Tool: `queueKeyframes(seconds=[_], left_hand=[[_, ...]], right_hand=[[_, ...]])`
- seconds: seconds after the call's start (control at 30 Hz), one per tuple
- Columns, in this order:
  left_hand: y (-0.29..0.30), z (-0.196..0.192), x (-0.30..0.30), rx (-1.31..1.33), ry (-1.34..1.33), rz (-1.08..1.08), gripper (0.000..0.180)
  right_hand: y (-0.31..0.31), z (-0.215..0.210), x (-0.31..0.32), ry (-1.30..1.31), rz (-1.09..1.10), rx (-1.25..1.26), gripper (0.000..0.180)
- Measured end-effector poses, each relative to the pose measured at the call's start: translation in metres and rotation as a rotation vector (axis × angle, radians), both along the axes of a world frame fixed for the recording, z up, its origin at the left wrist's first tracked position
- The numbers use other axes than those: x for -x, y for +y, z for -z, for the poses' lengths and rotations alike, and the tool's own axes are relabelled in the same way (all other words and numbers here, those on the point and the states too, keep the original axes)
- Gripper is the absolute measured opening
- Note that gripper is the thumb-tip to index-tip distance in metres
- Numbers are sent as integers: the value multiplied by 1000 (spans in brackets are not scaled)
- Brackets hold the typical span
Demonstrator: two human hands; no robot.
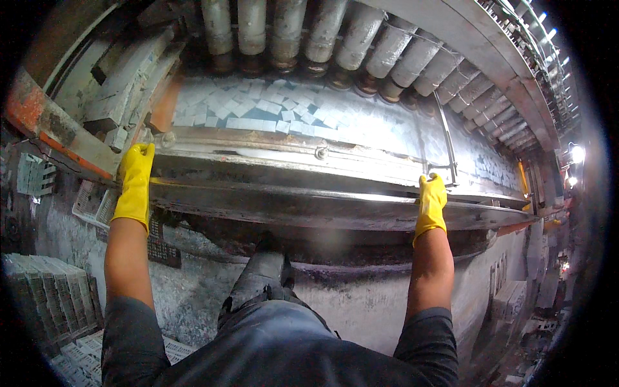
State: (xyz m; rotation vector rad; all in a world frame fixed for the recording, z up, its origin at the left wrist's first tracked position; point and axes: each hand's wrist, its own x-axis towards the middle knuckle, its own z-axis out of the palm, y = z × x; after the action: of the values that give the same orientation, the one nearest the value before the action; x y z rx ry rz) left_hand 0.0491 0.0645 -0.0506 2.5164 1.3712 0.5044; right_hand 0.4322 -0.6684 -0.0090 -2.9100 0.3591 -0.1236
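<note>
Long steel rail [309, 206] spans the machine front, both gloved hands closed over its upper edge. Beyond the hands, wet tiles [271, 109] lie under grey rollers [335, 32]. Left hand [135, 184] grips near the rail's end; right hand [431, 203] grips well along it. Equal, level pull seems advisable.

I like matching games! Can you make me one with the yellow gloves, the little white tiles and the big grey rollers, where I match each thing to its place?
Things:
1. left hand in a yellow rubber glove
2. right hand in a yellow rubber glove
3. small white square tiles
4. grey cylindrical rollers

Places:
A. in a row along the top
B. on the long metal rail, near the orange frame
C. lying flat beyond the rail
D. on the rail beside a thin metal rod

Pairs: 1-B, 2-D, 3-C, 4-A
</note>
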Motion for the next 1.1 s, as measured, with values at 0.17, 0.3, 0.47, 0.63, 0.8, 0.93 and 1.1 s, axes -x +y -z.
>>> queueKeyframes(seconds=[0.17, 0.3, 0.47, 0.63, 0.8, 0.93, 1.1], left_hand=[[-9, -8, -3, -7, 2, 0, 43], [-3, -3, 0, -12, -2, 3, 43], [-3, -1, -1, -17, -29, 34, 42], [-7, -5, 0, -8, -55, 48, 41], [-13, -18, -2, 2, 10, 19, 42], [-11, -19, -2, 12, -6, 4, 44], [8, -2, 2, -50, -17, -10, 49]], right_hand=[[-4, 2, -2, -18, -15, 21, 55], [-5, 5, -5, -11, -16, 24, 57], [-10, 10, -10, 21, 4, -9, 58], [-9, 12, -13, 20, 15, 17, 59], [-16, 22, -15, -39, -43, -11, 59], [-10, 20, -13, -43, -27, -62, 60], [-11, 17, -9, -93, -60, -30, 59]])
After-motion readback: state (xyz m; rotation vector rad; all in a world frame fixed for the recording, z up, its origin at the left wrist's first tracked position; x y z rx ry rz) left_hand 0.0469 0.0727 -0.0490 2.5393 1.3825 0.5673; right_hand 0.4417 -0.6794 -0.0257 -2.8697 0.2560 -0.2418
